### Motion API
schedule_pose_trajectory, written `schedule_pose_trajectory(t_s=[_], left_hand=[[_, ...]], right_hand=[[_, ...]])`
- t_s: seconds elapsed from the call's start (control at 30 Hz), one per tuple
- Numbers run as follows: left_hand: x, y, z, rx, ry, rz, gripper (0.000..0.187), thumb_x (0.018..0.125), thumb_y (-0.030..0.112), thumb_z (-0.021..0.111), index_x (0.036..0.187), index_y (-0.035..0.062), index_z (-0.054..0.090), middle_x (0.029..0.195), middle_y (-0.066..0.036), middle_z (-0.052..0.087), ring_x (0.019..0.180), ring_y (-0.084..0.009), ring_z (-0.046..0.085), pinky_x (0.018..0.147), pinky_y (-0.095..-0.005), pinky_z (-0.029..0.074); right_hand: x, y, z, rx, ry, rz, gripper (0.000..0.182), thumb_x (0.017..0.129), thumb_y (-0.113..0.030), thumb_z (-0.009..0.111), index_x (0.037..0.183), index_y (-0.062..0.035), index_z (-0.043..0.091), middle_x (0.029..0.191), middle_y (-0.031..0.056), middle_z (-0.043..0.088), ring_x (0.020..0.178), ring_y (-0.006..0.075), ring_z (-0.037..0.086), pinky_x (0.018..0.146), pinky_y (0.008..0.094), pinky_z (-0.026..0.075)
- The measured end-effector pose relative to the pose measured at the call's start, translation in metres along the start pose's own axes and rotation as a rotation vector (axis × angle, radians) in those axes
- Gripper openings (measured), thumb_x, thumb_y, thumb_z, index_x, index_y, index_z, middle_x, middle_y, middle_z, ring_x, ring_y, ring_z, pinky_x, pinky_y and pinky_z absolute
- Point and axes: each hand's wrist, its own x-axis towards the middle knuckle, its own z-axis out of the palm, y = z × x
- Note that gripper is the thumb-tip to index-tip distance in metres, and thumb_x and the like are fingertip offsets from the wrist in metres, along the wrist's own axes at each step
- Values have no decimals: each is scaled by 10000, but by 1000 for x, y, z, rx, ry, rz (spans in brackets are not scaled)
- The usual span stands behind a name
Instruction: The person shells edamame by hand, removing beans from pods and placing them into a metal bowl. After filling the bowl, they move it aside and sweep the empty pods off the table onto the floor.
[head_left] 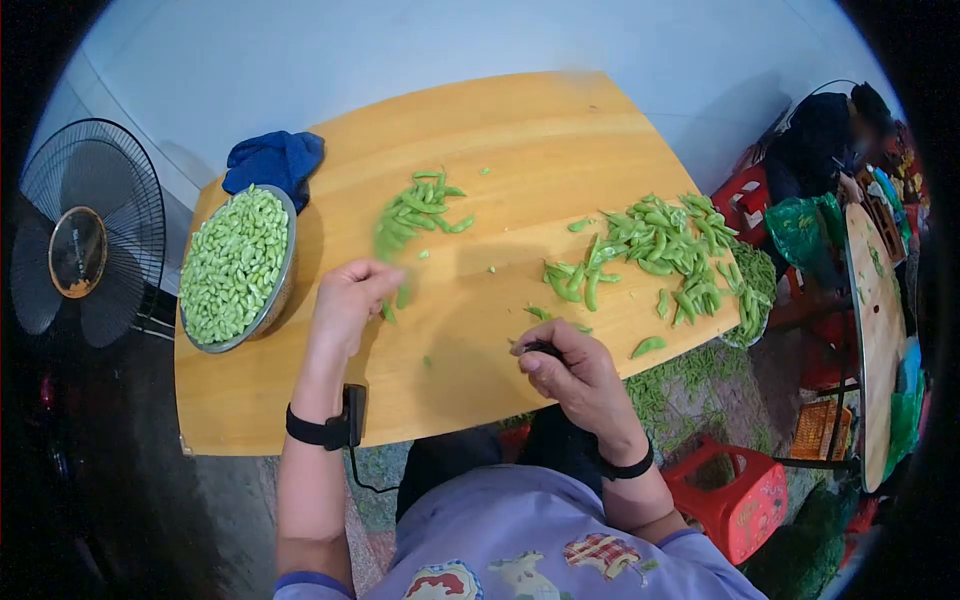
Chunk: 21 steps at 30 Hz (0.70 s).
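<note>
Over the left part of the wooden table [500,130], my left hand [355,290] is raised with its fingers pinched; what is between them, if anything, is blurred. Just beyond it lies a small pile of green pods [418,208]. My right hand [575,375] is closed around a small dark object [543,348] near the table's front edge. A larger heap of green pods [660,240] spreads over the table's right side. At the left stands a metal bowl [291,262] full of shelled green beans [232,262].
A blue cloth [275,162] lies behind the bowl. A black fan [85,240] stands at the left. A red stool [735,500] is at the lower right, with pods scattered on the floor [690,395]. Another person [820,140] sits by a second table [868,330].
</note>
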Motion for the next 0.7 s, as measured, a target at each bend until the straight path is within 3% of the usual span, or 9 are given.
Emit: schedule_pose_trajectory(t_s=[0.1, 0.23, 0.3, 0.33, 0.4, 0.53, 0.6, 0.7], left_hand=[[8, -7, -5, -33, 34, 97, 97, 754, 108, 648, 784, 35, 591, 600, 40, 481, 488, -43, 367, 441, -185, 254], [-7, 9, 3, -27, -21, 7, 80, 767, 68, 628, 807, 32, 568, 627, 24, 510, 501, -47, 391, 447, -183, 283], [-26, 17, 17, -330, -221, -101, 69, 761, 53, 620, 804, 46, 566, 602, 37, 501, 515, -32, 417, 468, -178, 313], [-35, 21, 26, -340, -234, -106, 69, 761, 53, 620, 804, 46, 566, 602, 37, 501, 515, -32, 417, 468, -178, 313], [-52, 29, 46, -414, -268, -43, 63, 773, 39, 599, 818, 48, 556, 631, 35, 508, 544, -30, 420, 496, -180, 326], [-68, 34, 74, -487, -304, 7, 51, 773, 28, 591, 811, 46, 562, 675, 28, 529, 582, -29, 436, 534, -180, 348], [-70, 37, 81, -387, -278, 79, 50, 764, 26, 600, 798, 35, 565, 703, 17, 543, 628, -34, 461, 574, -178, 371], [-71, 38, 88, -316, -283, 172, 81, 766, 31, 625, 799, 50, 553, 692, 26, 545, 581, -33, 446, 517, -163, 344]], right_hand=[[-1, -8, 5, 129, -86, 120, 145, 847, -142, 571, 917, -16, 555, 678, -19, 473, 577, 46, 415, 499, 199, 349], [1, -8, 5, 97, -107, 144, 157, 850, -138, 565, 939, -10, 550, 678, -24, 470, 579, 39, 412, 500, 188, 342], [4, -3, 2, 4, -107, -30, 162, 850, -129, 561, 953, -5, 544, 679, -33, 466, 579, 28, 404, 502, 180, 338], [5, -3, 1, -7, -97, -22, 162, 850, -129, 561, 953, -5, 544, 679, -33, 466, 579, 28, 404, 502, 180, 338], [7, -3, 1, 140, -84, 62, 159, 853, -122, 553, 956, -2, 544, 678, -34, 462, 578, 28, 402, 505, 181, 342], [4, 1, -1, 276, -84, 36, 163, 853, -113, 545, 972, -1, 540, 688, -36, 458, 579, 33, 407, 509, 177, 347], [0, -1, -5, 255, -70, 21, 164, 853, -105, 542, 978, 2, 539, 689, -34, 459, 579, 34, 411, 506, 178, 349], [-5, -4, -11, 237, -48, -8, 164, 853, -91, 536, 986, 4, 538, 691, -30, 462, 579, 36, 417, 501, 178, 353]])
